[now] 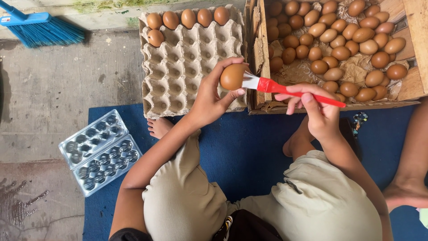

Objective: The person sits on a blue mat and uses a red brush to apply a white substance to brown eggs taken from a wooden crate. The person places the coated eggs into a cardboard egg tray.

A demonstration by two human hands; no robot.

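My left hand [211,96] holds a brown egg [232,76] up over the near edge of a grey pulp egg tray [178,67]. My right hand [314,109] grips a red-handled brush [294,89]; its white bristles touch the egg's right side. The tray carries several brown eggs [187,18] along its far row and one in the second row; its other cups are bare. A wooden crate [410,87] lined with brown paper sits to the right, holding many brown eggs [339,40].
I sit on a blue mat [249,147] on a concrete floor, knees bent, bare feet near the tray. An open clear plastic egg carton [100,151] lies at the left. A blue broom [40,29] rests far left. Another person's leg [410,174] is at the right edge.
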